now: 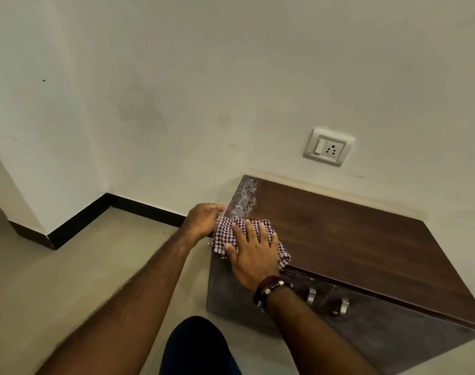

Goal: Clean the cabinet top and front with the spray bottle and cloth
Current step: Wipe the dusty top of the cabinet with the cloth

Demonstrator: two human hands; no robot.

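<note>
A low dark-brown wooden cabinet (352, 234) stands against the wall. White spray foam (243, 201) streaks its top along the left edge. A maroon-and-white checked cloth (231, 228) lies on the front left corner of the top. My right hand (254, 253) presses flat on the cloth with straight, spread fingers. My left hand (203, 220) curls over the cabinet's left edge beside the cloth, thumb against the edge; whether it also holds the cloth I cannot tell. No spray bottle is in view.
Two metal handles (325, 301) stick out of the cabinet front. A switch and socket plate (328, 146) sits on the wall above. A black skirting (101, 212) runs along the tiled floor (82, 266). My dark-clad knee (198, 347) is at the bottom.
</note>
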